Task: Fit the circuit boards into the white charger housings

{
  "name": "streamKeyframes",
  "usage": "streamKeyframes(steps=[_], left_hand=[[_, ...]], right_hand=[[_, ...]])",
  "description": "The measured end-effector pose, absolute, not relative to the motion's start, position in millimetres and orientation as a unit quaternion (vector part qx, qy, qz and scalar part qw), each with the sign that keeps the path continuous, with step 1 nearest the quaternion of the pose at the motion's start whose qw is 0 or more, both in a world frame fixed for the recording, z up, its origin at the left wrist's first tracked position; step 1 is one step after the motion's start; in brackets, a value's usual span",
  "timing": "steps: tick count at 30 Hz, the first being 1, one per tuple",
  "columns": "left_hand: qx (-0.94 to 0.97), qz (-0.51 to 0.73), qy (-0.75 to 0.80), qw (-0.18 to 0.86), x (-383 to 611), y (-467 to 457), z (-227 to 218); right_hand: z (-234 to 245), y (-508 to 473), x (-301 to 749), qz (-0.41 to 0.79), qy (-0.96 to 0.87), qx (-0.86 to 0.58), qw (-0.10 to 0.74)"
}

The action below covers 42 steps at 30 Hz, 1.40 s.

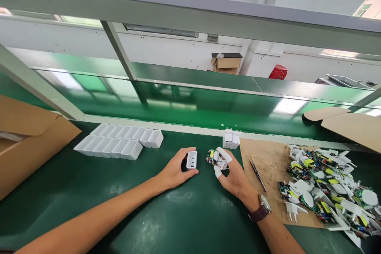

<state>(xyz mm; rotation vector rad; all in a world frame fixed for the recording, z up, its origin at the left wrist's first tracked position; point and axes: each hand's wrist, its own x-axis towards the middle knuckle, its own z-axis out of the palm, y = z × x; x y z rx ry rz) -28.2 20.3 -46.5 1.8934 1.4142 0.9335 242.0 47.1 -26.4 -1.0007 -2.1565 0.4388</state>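
Observation:
My left hand [175, 170] rests on the green bench and grips a small white charger shell [191, 160] with its port face toward me. My right hand [233, 174], with white finger cots on the fingertips and a watch on the wrist, pinches a small circuit board [212, 158] with yellow and green parts. The board sits just right of the shell, a small gap between them.
Two rows of empty white shells [119, 141] lie at the back left. Two white shells [231, 139] stand behind my right hand. Tweezers [256, 171] lie on a cardboard sheet [268, 158] beside a heap of circuit boards [327, 186]. A cardboard box [26, 143] stands left.

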Motion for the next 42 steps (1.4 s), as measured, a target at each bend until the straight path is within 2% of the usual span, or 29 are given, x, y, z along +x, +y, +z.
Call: streamKeyframes(steps=[3, 7, 12, 17, 42], left_hand=[[0.743, 0.392, 0.482, 0.25, -29, 21, -48], [0.766, 0.414, 0.435, 0.229, -27, 21, -51], [0.788, 0.399, 0.409, 0.228, -26, 18, -51], [0.801, 0.396, 0.396, 0.211, -26, 18, -47], [0.812, 0.381, 0.399, 0.192, -26, 17, -46]], right_hand=[[-15, 37, 238, 0.198, -0.819, -0.346, 0.413], [-5, 24, 229, 0.218, -0.826, -0.275, 0.44], [-6, 22, 222, 0.184, -0.858, -0.23, 0.422], [-14, 24, 224, 0.213, -0.864, -0.228, 0.394], [-18, 25, 226, 0.189, -0.868, -0.265, 0.376]])
